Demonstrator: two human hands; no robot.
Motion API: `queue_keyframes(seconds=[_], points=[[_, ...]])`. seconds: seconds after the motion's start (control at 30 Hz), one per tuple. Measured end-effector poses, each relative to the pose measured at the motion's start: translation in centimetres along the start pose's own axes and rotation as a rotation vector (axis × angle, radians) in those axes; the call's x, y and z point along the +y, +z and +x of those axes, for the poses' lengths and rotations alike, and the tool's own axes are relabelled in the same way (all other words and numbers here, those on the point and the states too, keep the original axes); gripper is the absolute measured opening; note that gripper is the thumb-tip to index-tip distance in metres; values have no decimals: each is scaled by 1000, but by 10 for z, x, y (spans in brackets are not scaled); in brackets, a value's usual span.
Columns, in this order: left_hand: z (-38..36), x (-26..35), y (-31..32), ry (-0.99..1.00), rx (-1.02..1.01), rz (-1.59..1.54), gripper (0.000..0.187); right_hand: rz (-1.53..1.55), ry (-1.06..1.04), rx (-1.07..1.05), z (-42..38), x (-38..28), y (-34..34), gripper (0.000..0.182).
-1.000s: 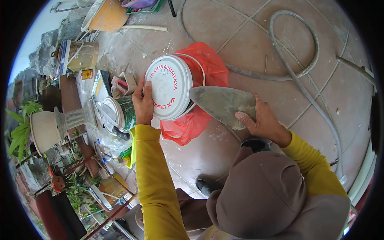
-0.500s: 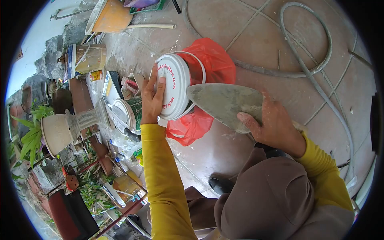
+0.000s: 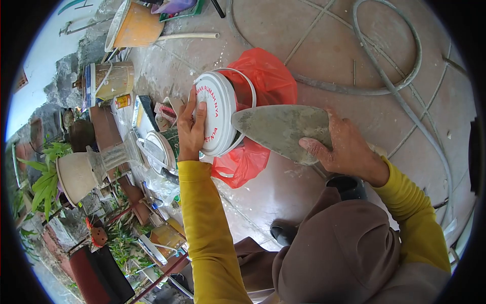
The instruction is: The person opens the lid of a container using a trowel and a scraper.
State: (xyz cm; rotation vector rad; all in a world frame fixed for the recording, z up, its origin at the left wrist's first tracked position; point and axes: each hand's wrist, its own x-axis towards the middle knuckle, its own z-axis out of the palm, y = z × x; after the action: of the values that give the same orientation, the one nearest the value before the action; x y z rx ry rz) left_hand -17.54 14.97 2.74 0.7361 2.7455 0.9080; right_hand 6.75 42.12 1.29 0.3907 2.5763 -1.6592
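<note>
Gripping the trowel (image 3: 276,129) by its broad end, our right hand (image 3: 352,147) is closed firmly, the thumb laid flat on the blade. The blade is thin grey metal shaped like a long leaf, rounded at the wide end and narrowing to a blunt tip, its face dull and smeared with pale, dusty residue. Its long axis runs across the view, sloping a little down to the right, and the tip points left at the bucket (image 3: 242,93), overlapping the edge of its lid (image 3: 218,114) as we see it.

That lid is round white plastic with stepped rings and red lettering, facing left and up towards us. Our left hand (image 3: 192,131) lies against it, thumb and forefinger extended; some fingers are hidden, so we cannot tell whether they hook the rim. A slim white handle (image 3: 254,96) arcs round the bucket's red side, and a crinkled, translucent red bag (image 3: 278,78) spreads beside and beneath it. We have both over a tiled floor (image 3: 288,197), smooth and brownish with pale specks, where a grey rubbery hose (image 3: 344,89) loops beyond the trowel.
</note>
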Motion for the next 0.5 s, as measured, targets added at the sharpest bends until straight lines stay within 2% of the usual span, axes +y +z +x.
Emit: queue_keyframes(seconds=[0.23, 0.33, 0.43, 0.5], points=[[1, 0, -1, 6, -7, 19, 53, -153, 148, -97, -8, -43, -22, 83], [-3, -13, -1, 43, 2, 81, 52, -61, -72, 105, -11, -19, 1, 81], [0, -15, -1, 44, 22, 41, 49, 80, -91, 137, -2, 6, 24, 81], [-2, -17, -3, 42, 17, 37, 48, 49, -167, 164, 5, 10, 26, 81]])
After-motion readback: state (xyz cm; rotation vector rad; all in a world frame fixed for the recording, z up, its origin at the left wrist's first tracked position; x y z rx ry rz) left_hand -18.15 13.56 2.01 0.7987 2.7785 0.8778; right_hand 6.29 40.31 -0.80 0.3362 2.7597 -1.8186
